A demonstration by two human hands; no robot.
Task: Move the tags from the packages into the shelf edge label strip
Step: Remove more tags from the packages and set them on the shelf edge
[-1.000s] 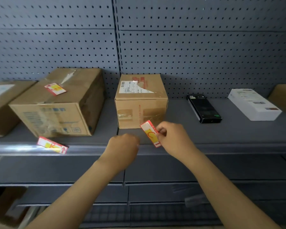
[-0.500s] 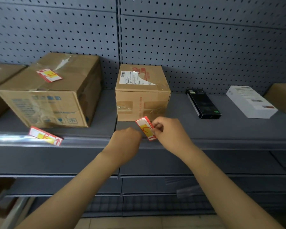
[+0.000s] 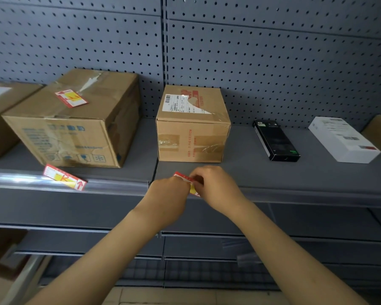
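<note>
- Tag [image 3: 190, 183], a second ago held clear above the shelf edge label strip [image 3: 295, 193], now sits at it, pinched between both hands' fingers [image 3: 194, 172].
- Judged: insertion under way; another tag [image 3: 71, 98] waits on the large box [image 3: 75, 119].

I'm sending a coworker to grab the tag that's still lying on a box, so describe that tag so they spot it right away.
Start at the big cardboard box left of the shelf's centre seam. On its top face lies a red-bordered tag with a yellow patch. Unlike the similar tag in the label strip below, and the one both hands hold further right, it sits on a package.
</note>
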